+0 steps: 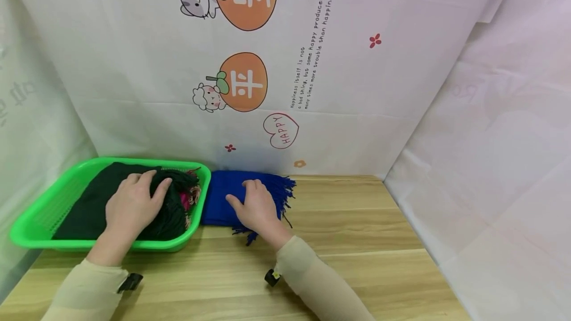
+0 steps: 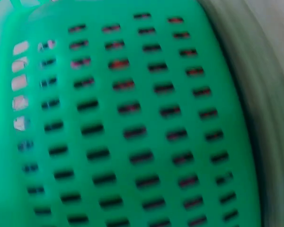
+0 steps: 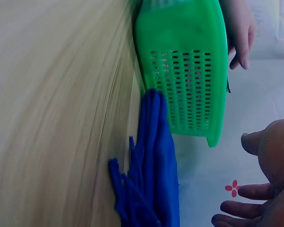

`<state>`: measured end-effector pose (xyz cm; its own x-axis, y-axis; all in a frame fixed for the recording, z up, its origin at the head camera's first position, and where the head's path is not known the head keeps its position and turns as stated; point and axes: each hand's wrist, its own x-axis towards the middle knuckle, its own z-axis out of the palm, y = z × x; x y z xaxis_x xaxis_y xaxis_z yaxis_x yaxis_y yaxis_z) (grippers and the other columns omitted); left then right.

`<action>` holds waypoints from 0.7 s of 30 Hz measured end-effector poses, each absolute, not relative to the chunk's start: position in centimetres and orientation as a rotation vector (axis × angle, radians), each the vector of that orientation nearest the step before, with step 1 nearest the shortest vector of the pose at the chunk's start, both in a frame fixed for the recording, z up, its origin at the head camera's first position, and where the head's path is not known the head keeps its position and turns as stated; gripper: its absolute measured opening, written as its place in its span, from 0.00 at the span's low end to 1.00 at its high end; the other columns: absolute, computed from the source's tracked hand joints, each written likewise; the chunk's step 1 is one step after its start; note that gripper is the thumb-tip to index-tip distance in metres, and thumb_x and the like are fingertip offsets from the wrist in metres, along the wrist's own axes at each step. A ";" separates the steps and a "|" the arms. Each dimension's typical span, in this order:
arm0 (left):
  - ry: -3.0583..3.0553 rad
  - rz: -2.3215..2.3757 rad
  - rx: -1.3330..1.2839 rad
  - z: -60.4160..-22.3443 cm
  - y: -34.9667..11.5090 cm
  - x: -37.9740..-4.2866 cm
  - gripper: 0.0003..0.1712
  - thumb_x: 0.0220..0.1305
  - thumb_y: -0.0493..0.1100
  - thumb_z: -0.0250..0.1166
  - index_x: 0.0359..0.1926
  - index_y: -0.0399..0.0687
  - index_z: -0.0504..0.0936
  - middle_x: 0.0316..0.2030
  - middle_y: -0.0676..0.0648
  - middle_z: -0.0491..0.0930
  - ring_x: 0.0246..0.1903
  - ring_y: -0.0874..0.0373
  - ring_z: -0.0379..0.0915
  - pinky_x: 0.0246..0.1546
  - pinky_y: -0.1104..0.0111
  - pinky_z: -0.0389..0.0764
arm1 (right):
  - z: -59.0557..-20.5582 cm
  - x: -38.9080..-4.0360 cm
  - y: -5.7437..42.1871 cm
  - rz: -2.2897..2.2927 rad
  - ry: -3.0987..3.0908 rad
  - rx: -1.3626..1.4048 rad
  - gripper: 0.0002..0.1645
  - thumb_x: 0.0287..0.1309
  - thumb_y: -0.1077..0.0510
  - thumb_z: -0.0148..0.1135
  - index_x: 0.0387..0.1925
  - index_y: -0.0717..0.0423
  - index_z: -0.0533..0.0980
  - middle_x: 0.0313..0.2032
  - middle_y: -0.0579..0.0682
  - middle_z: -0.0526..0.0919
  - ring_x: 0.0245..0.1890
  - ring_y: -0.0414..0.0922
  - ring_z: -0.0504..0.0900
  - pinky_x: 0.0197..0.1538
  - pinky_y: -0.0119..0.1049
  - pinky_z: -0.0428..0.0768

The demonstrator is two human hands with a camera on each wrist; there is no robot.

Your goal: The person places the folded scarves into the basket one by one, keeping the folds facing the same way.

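A dark green fringed scarf point(image 1: 91, 207) lies folded in a green plastic basket point(image 1: 156, 245) on the left. My left hand point(image 1: 136, 202) is over this scarf, fingers spread and loosely bent near its fringed end. Right of the basket, a folded blue scarf point(image 1: 223, 197) lies flat on the table with its fringe to the right. Above it hovers my right hand point(image 1: 258, 207); the right wrist view shows a gap between the relaxed fingers point(image 3: 255, 191) and the blue scarf. Only the basket's slotted wall point(image 2: 151, 120) fills the left wrist view.
Under everything is a wood-grain table point(image 1: 357, 232). A white printed cloth point(image 1: 348, 83) hangs behind it, with more white cloth at both sides. Pink and red fabric point(image 1: 185, 200) peeks out beneath the dark green scarf's fringe. Each wrist wears a small black camera point(image 1: 130, 282).
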<state>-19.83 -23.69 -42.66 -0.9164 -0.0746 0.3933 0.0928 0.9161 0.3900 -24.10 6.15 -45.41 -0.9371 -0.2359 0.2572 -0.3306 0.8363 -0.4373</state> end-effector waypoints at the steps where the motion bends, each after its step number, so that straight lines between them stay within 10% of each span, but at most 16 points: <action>1: -2.671 -0.575 -0.020 -42.6 -23.4 -19.9 0.42 0.88 0.66 0.53 0.75 0.32 0.75 0.67 0.20 0.72 0.64 0.21 0.70 0.52 0.27 0.79 | -45.4 -24.1 6.3 0.726 -2.823 0.437 0.40 0.81 0.32 0.61 0.73 0.59 0.75 0.62 0.56 0.81 0.60 0.53 0.83 0.62 0.49 0.85; 21: -2.636 -0.589 -0.120 -42.7 -18.8 -21.1 0.35 0.86 0.62 0.59 0.73 0.37 0.81 0.66 0.24 0.77 0.65 0.25 0.73 0.53 0.31 0.81 | -46.7 -25.3 10.2 0.789 -2.808 0.310 0.41 0.80 0.33 0.64 0.74 0.61 0.74 0.65 0.60 0.80 0.64 0.57 0.82 0.64 0.55 0.84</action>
<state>-21.08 -18.83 -42.73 -0.9017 -0.0100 0.4321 0.1750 0.9057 0.3860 -25.27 10.21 -46.74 -0.9563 -0.1447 0.2541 -0.2559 0.8347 -0.4876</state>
